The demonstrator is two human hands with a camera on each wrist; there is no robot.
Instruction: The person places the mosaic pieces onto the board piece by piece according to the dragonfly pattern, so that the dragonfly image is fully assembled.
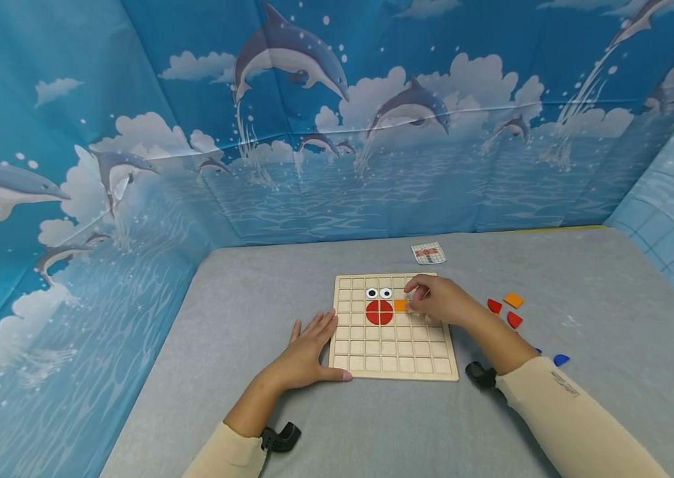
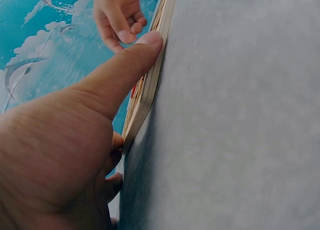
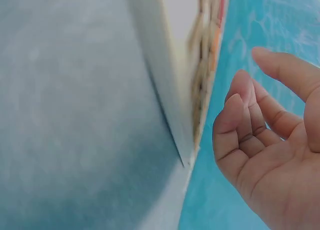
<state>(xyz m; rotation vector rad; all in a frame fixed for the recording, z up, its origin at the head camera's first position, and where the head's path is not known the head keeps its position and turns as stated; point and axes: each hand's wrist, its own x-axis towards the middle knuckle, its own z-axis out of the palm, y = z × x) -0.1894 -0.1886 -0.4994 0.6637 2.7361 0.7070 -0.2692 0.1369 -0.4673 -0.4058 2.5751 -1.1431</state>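
Observation:
A wooden grid board (image 1: 395, 364) lies on the table, bearing two eye pieces (image 1: 386, 293), a red circle (image 1: 379, 313) made of quarter pieces, and an orange square (image 1: 400, 305) just right of it. My left hand (image 1: 303, 358) is spread at the board's lower left corner, fingers along the left side and thumb at the bottom edge. Above the orange square is my right hand (image 1: 441, 299), partly covering the board's right side. In the right wrist view its loosely bent fingers (image 3: 230, 120) and thumb are apart, with nothing between them.
Right of the board lie red quarter pieces (image 1: 514, 320), an orange square piece (image 1: 513, 300) and a blue piece (image 1: 561, 360), some partly behind the right forearm. A small pattern card (image 1: 429, 253) lies beyond the board. A dolphin-print curtain (image 1: 337, 186) borders the grey table (image 1: 253, 299).

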